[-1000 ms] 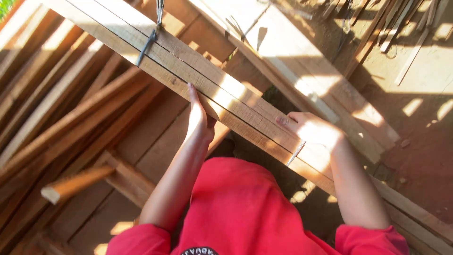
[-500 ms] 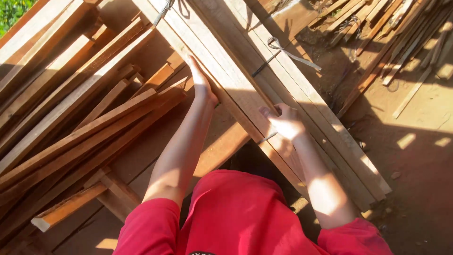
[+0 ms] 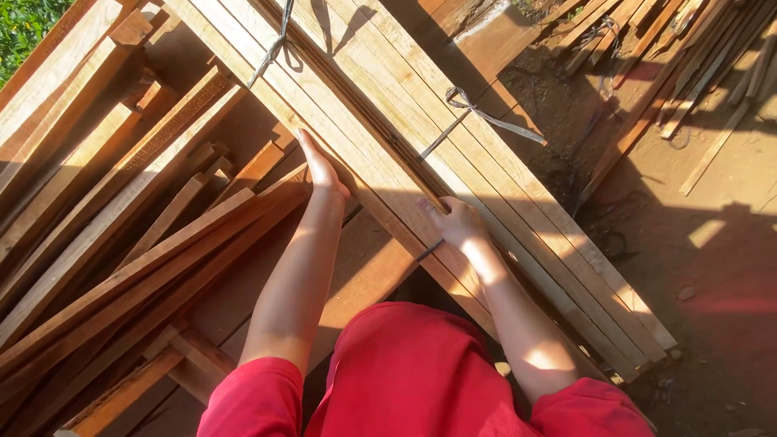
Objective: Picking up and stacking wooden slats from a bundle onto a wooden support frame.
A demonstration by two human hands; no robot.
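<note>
loose planks (image 3: 121,243) left | timber strips (image 3: 696,73) far right | grass (image 3: 24,24) top-left corner

One view only, from the camera on my head. It looks steeply down over my chest and red sleeves, which fill the lower edge. My left hand (image 3: 322,171) and right hand (image 3: 455,220) sit near centre frame, close to the lens, at arm's reach. The bundle of planks (image 3: 486,202) runs diagonally from top left to lower right. Loose timber (image 3: 121,243) fills the left side, bare earth (image 3: 712,267) the right. No second view shares the scene.
</note>
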